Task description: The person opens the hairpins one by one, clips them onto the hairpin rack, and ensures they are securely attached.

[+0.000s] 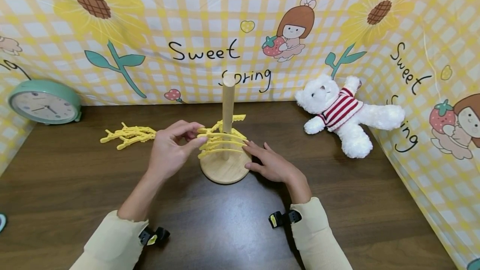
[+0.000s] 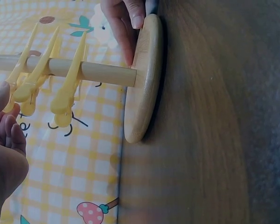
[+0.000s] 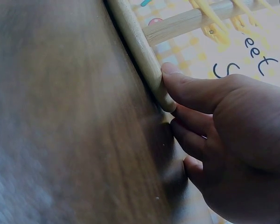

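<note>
A wooden post [image 1: 228, 99] stands upright on a round base [image 1: 225, 174], with several yellow plastic clips lying across it at different heights. My left hand [image 1: 170, 149] pinches the end of the uppermost front clip [image 2: 24, 58] between thumb and fingers, and that clip lies against the post. Lower down, another clip [image 2: 71, 79] hangs on the post by itself. At the right side of the base is my right hand [image 1: 275, 163], thumb and fingers extended. In the right wrist view its thumb [image 3: 191, 88] touches the rim of the base.
Left of the post lies a pile of yellow clips [image 1: 129, 134], partly behind my left hand. A green clock [image 1: 45, 102] stands at the back left. A white teddy bear [image 1: 337, 111] in a striped shirt leans at the back right, before a patterned cloth [image 1: 195, 82].
</note>
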Motion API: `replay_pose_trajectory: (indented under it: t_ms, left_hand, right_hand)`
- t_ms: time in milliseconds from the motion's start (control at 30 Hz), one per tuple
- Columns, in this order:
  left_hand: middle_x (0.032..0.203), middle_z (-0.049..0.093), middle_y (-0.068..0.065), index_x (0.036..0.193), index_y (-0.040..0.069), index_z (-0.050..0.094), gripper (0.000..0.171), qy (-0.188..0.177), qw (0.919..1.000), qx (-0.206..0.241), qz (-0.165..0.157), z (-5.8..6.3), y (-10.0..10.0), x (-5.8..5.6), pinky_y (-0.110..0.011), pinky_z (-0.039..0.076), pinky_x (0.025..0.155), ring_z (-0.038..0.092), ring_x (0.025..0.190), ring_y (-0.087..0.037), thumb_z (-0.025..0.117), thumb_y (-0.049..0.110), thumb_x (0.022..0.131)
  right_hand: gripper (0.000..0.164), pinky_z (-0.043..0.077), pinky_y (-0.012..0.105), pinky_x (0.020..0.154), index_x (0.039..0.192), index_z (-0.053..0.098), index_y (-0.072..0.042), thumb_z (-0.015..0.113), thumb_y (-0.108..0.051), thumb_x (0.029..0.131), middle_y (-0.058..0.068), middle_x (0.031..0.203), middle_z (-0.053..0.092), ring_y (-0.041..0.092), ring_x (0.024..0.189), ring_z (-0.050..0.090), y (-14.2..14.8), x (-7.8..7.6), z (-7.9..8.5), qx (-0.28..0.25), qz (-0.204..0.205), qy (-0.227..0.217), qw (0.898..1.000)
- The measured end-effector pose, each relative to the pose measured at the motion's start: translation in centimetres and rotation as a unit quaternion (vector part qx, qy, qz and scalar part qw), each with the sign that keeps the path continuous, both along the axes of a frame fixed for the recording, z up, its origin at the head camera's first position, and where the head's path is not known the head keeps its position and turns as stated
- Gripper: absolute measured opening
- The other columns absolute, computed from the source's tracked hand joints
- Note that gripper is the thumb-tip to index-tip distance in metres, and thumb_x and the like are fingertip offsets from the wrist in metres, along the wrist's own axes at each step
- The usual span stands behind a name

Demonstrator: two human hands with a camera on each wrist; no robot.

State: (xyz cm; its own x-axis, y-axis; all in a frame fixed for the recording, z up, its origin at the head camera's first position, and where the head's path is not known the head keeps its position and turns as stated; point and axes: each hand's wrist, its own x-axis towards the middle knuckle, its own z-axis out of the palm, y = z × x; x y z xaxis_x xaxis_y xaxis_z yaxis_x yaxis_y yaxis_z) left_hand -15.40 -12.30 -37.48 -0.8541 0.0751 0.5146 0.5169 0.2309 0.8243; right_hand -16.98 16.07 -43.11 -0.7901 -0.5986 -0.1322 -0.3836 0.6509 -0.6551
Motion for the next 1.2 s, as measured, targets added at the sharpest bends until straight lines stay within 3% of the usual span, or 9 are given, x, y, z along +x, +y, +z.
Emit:
replay_pose_trajectory:
  t_ms: [467,1000,1200]
  left_hand:
    - [0.089,0.061,-0.01,0.11,-0.004,0.073,0.03,-0.046,0.9975,-0.01,-0.054,0.0,-0.6,0.4,-0.021,0.051,0.071,0.056,0.081,-0.016,0.081,-0.009,0.082]
    - [0.091,0.062,-0.01,0.115,0.0,0.071,0.033,-0.077,0.995,-0.009,-0.062,-0.3,-1.0,0.5,-0.022,0.051,0.074,0.058,0.083,-0.017,0.081,-0.003,0.084]
    - [0.101,0.066,-0.009,0.121,0.003,0.07,0.037,-0.076,0.9947,-0.02,-0.066,-0.3,-1.9,0.5,-0.022,0.051,0.078,0.06,0.089,-0.019,0.08,0.0,0.086]
  right_hand:
    - [0.06,0.001,0.048,0.123,0.157,0.035,-0.006,0.058,-0.025,0.105,0.01,0.165,0.022,0.023,0.153,0.017,0.0,-0.2,0.0,-0.005,0.011,0.005,1.0]
    - [0.061,0.001,0.048,0.123,0.158,0.035,-0.009,0.058,-0.026,0.105,0.009,0.166,0.022,0.023,0.153,0.016,0.0,0.0,-0.2,-0.008,0.004,-0.002,1.0]
    - [0.06,0.001,0.047,0.123,0.158,0.034,-0.009,0.058,-0.026,0.105,0.009,0.166,0.022,0.024,0.153,0.016,0.0,-0.1,-0.2,-0.011,0.006,-0.003,1.0]
